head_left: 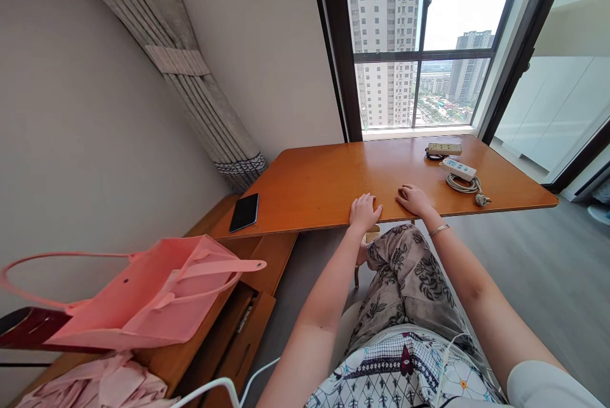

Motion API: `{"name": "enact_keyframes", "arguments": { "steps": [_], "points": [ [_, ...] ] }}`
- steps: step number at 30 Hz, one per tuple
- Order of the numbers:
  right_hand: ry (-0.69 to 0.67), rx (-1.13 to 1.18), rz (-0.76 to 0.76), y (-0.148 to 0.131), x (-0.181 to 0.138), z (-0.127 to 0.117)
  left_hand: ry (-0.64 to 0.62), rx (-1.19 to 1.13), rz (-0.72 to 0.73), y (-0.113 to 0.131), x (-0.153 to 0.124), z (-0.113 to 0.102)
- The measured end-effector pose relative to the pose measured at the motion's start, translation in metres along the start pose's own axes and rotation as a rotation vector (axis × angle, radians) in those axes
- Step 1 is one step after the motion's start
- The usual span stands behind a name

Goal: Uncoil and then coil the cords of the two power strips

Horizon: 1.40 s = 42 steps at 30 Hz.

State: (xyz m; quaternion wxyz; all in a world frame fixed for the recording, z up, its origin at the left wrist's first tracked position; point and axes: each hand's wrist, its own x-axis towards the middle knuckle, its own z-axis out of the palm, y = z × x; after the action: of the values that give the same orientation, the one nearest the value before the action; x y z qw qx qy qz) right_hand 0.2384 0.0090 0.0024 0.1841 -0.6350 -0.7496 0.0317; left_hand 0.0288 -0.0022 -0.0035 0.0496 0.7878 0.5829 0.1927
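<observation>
My left hand (365, 212) rests on the near edge of the orange-brown wooden table (314, 179), palm down with nothing in it. A short way to its right, my right hand (413, 199) also lies on the tabletop, fingers stretched out and holding nothing. Beyond the right hand are a white power strip (458, 170) with its coiled grey cable (462, 184) and plug, and a beige power strip (445, 149) with a black cord. A dark smartphone (244, 212) lies flat at the table's left end, apart from both hands.
A pink tote bag (152, 293) stands on a wooden cabinet (257, 332) at the left, with pink cloth (100, 386) below it. A white cable (214, 385) crosses the bottom. Behind the table are a window (422, 55) and a tied curtain (190, 77).
</observation>
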Motion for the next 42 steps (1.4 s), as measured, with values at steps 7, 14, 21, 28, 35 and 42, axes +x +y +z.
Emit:
{"name": "enact_keyframes", "arguments": {
  "steps": [7, 14, 21, 28, 35, 42],
  "points": [
    [-0.002, -0.009, 0.001, 0.0001, -0.0001, -0.0002, 0.006, -0.005, 0.001, -0.0008, 0.0005, 0.0017],
    [-0.012, 0.002, 0.004, -0.001, -0.0009, -0.0019, -0.002, -0.008, 0.001, -0.0006, 0.0005, 0.0003],
    [-0.012, 0.003, 0.006, -0.0005, -0.0003, -0.001, -0.014, -0.009, -0.003, 0.0001, 0.0, -0.0015],
    [0.003, 0.012, 0.004, -0.0006, -0.0007, -0.0006, 0.004, -0.002, -0.001, -0.0005, 0.0, 0.0],
    [-0.002, 0.006, 0.005, -0.0027, -0.0018, -0.0028, 0.007, -0.006, 0.001, -0.0011, 0.0005, 0.0011],
    [0.0, 0.003, 0.0, -0.0015, -0.0012, -0.0016, 0.002, 0.003, 0.004, -0.001, 0.0003, 0.0009]
  ]
}}
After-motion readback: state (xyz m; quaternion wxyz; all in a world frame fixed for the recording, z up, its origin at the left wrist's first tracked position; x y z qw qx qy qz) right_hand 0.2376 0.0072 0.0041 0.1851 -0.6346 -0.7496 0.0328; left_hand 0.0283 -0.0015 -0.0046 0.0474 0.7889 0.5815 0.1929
